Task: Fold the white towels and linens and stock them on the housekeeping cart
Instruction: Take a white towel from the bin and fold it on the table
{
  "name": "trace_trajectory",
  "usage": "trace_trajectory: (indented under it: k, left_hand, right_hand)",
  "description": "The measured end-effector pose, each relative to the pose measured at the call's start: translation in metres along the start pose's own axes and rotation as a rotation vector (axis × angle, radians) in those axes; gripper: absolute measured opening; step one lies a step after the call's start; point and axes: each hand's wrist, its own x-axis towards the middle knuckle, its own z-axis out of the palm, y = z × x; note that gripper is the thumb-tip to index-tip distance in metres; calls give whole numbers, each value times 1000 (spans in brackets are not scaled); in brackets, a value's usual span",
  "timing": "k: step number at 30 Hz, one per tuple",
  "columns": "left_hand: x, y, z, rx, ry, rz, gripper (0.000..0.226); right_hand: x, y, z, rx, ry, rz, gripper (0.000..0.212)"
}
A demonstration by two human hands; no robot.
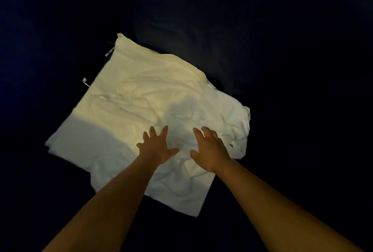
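white linen (pixel 129 98) | folded square, wrinkled, layered | flat on dark surface (pixel 282 49)

1. Position: the single head camera sits above the white cloth (pixel 141 100) and looks steeply down on it.
2. Direction: forward and down; the left hand (pixel 155 146) and right hand (pixel 210 148) reach in from the bottom edge onto the cloth's near half.
3. Range: close, within arm's reach of the cloth.
4. Coverage: wide; a dark surface (pixel 282 29) surrounds the cloth on every side.

Head view | text, labels, numbers: none I can read; frame dim | white linen (pixel 141 100): edge tabs (pixel 86 82) too small to tell
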Motion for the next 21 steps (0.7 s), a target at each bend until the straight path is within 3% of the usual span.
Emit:
trace_trajectory:
  k: [7, 9, 13, 18, 21]
  left_hand:
    - [76, 16, 53, -85, 0, -81, 111]
    - [88, 17, 66, -84, 54, -83, 99]
    - [93, 8, 69, -248, 220, 3, 49]
    - [48, 13, 35, -594, 287, 79, 29]
    - [-10, 40, 15, -654, 251, 237, 20]
  right_hand:
    - [36, 32, 43, 78, 9, 40, 67]
    - [38, 40, 52, 109, 29, 40, 66]
    - [34, 46, 60, 174, 64, 34, 66]
    - [14, 35, 42, 272, 140, 38, 75]
    - [-4, 23, 21, 353, 123, 16, 89]
